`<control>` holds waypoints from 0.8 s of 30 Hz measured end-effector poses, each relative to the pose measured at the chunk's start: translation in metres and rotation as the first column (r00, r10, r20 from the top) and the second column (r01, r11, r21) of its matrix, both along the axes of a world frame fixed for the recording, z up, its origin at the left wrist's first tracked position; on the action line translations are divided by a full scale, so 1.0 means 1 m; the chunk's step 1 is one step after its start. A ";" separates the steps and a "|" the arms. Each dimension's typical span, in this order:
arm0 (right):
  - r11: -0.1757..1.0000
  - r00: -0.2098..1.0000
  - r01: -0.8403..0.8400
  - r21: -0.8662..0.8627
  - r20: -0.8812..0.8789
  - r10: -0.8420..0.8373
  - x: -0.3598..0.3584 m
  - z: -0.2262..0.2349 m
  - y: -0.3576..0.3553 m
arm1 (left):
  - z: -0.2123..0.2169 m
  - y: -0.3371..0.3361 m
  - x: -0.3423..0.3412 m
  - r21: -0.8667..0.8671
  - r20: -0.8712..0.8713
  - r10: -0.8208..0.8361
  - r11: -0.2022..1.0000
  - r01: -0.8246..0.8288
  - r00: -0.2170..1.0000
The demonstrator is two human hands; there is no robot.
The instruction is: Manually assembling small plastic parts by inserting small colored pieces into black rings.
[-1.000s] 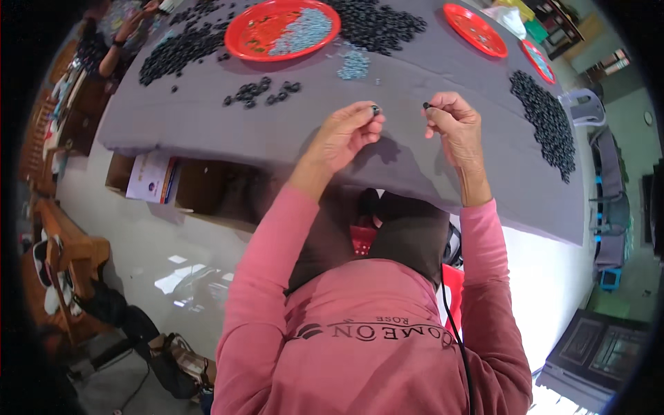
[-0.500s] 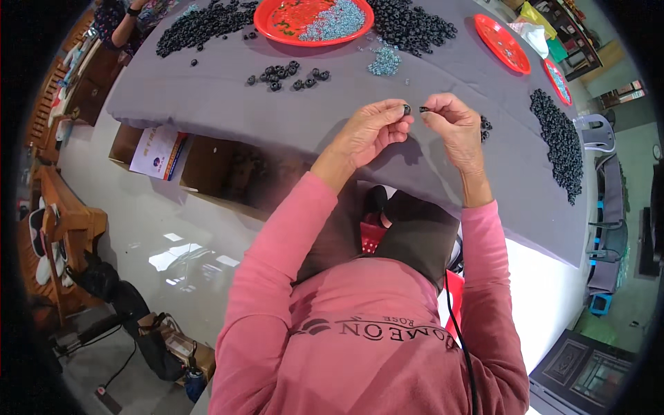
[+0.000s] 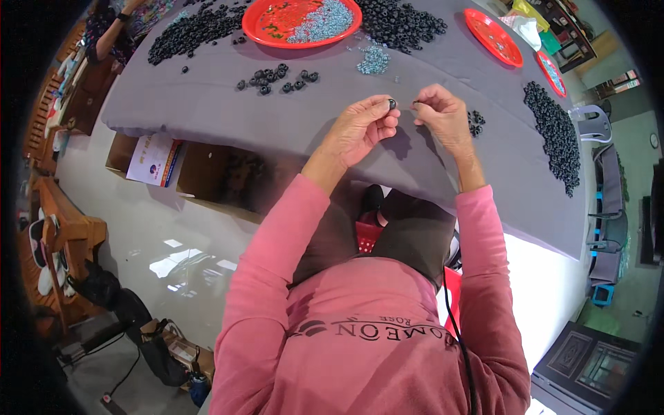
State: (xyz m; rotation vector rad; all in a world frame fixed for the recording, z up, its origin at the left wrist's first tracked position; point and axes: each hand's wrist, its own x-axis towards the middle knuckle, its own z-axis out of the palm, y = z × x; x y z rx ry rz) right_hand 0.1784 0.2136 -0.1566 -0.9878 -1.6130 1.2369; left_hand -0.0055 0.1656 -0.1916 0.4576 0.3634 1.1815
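Above the near edge of the grey cloth-covered table (image 3: 200,107), my left hand (image 3: 360,131) pinches a round black bead (image 3: 392,104) between thumb and forefinger. Close by on the right, my right hand (image 3: 446,124) has its fingers pressed together on a tiny dark piece (image 3: 416,104), too small to name. A narrow gap parts the two hands. Loose black beads (image 3: 277,77) lie beyond and left of my left hand. A small pile of clear bluish beads (image 3: 374,60) lies past my fingertips. Partly behind my right hand sits another cluster of black beads (image 3: 476,123).
A red tray (image 3: 277,43) of bluish beads stands at the back, between two heaps of black beads (image 3: 197,34). Farther right are smaller red trays (image 3: 477,38) and a long black bead heap (image 3: 553,135). Cardboard boxes (image 3: 200,194) sit under the table; another person's arm (image 3: 111,34) shows far left.
The view has shifted slightly, and the tabletop sits a little higher and to the left. The dark piece at my right fingertips shows less than before. Both hands keep their pinch.
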 end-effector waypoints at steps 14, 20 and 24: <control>0.972 0.977 -0.095 0.216 0.207 0.049 -0.009 0.022 -0.010 | 0.002 -0.001 0.000 0.025 -0.048 0.010 1.000 -0.009 0.999; 0.945 0.930 -0.156 0.288 0.364 0.042 -0.014 0.025 -0.009 | -0.002 0.001 0.003 0.014 -0.004 0.017 1.000 -0.016 1.000; 0.959 0.926 -0.161 0.234 0.372 0.065 -0.012 0.030 -0.008 | 0.000 0.000 0.001 0.004 -0.004 0.016 1.000 -0.016 1.000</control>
